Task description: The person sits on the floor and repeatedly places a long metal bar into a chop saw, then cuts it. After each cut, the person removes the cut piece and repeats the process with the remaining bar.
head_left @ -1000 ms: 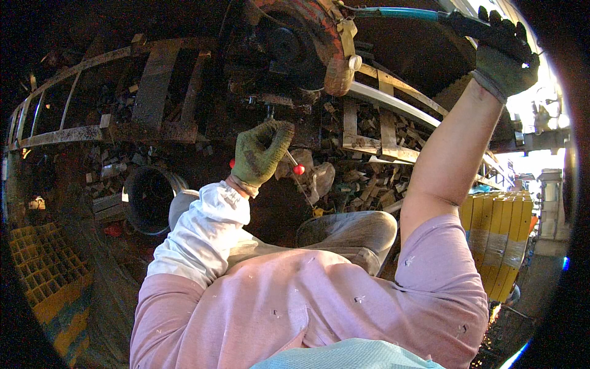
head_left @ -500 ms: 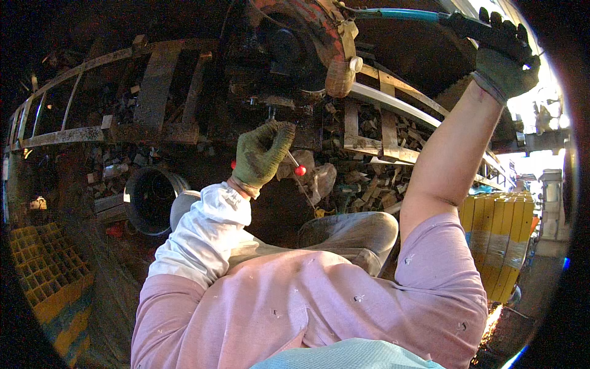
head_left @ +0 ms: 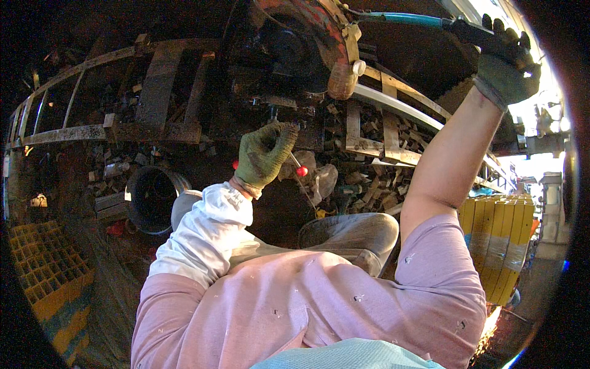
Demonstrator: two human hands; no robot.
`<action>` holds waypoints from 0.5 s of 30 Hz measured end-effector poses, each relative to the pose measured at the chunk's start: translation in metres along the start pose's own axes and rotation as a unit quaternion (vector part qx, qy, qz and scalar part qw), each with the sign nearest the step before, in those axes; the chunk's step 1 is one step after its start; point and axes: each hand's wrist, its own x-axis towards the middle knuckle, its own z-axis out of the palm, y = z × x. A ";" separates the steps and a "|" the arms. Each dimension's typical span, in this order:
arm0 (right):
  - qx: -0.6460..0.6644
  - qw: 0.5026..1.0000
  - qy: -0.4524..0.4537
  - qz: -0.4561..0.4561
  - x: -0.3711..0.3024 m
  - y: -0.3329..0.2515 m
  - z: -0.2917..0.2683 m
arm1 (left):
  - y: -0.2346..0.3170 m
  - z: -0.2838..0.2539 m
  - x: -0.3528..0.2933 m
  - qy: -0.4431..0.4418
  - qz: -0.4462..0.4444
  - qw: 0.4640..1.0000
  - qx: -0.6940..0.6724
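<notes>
My left hand [head_left: 263, 154], in a green work glove, is closed around a thin metal T-handle tool with red ball ends [head_left: 301, 171]; its shaft points up at a bolt under the dark machine housing [head_left: 289, 55]. My right hand [head_left: 505, 61], in a dark glove, is raised high and grips a long bar with a teal sleeve [head_left: 405, 19] that runs left toward the rusty red wheel hub [head_left: 335, 43]. My left sleeve is white, and my shirt is pink.
Rusty steel frame rails [head_left: 153, 92] cross the upper left. A black round pipe or bucket [head_left: 150, 197] lies at the left, a pile of wood scraps [head_left: 362, 178] at centre right, a yellow grating [head_left: 43, 270] lower left, and yellow crates [head_left: 498, 246] at the right.
My left hand has turned a little on the T-handle tool; the red ball end has shifted slightly. My right hand keeps its grip on the bar.
</notes>
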 end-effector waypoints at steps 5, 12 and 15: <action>-0.018 1.000 0.005 0.000 -0.001 -0.004 -0.006 | 0.002 -0.001 0.000 -0.003 -0.012 1.000 -0.012; -0.037 0.998 -0.054 -0.019 -0.005 0.005 0.003 | -0.001 -0.001 -0.002 -0.010 -0.025 0.999 -0.025; -0.019 0.991 -0.133 -0.019 -0.011 0.014 0.017 | -0.009 0.003 -0.003 0.011 -0.015 1.000 -0.022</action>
